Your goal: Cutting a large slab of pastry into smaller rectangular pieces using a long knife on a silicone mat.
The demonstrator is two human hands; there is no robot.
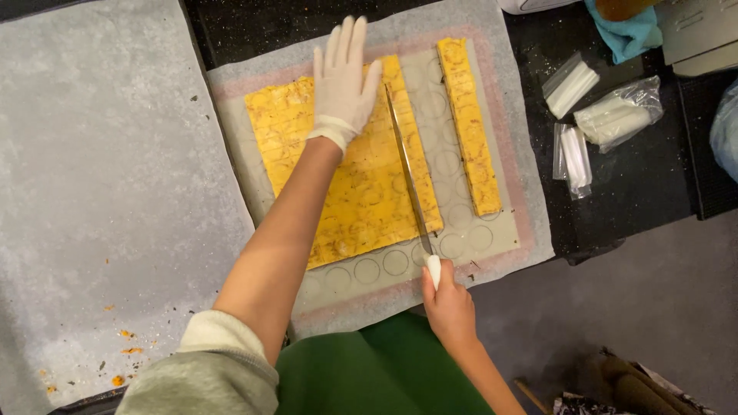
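Note:
A large yellow slab of baked sheet (pixel 361 184) lies on a grey silicone mat with printed circles (pixel 461 238). My left hand (pixel 344 81), in a white glove, presses flat on the slab's far part with fingers spread. My bare right hand (pixel 448 303) grips the white handle of a long knife (pixel 407 173). The blade lies along the slab near its right edge. A narrow yellow strip (pixel 469 127) sits apart on the mat to the right.
A big sheet of parchment (pixel 100 192) with orange crumbs covers the left. Small plastic bags of white items (pixel 592 115) lie on the dark counter at right, and a teal cloth (pixel 626 34) at the top right.

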